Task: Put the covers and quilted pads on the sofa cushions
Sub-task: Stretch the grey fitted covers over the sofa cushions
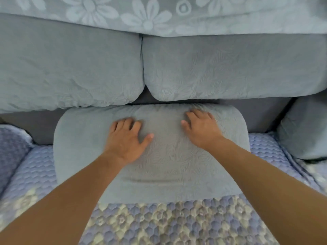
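Both your hands are flat on the cushion, palms down and fingers spread, pressing rather than gripping anything. Your left hand sits a bit nearer than your right hand, whose fingertips are blurry up by the far edge. The cushion already has its grey-blue cover on and lies flat on the quilted pad, the lilac one with the flower print, which covers the seat. Its far edge is tucked just under the two back cushions standing side by side and touching. A floral throw hangs over the backrest beyond them, and another covered cushion leans at the far right
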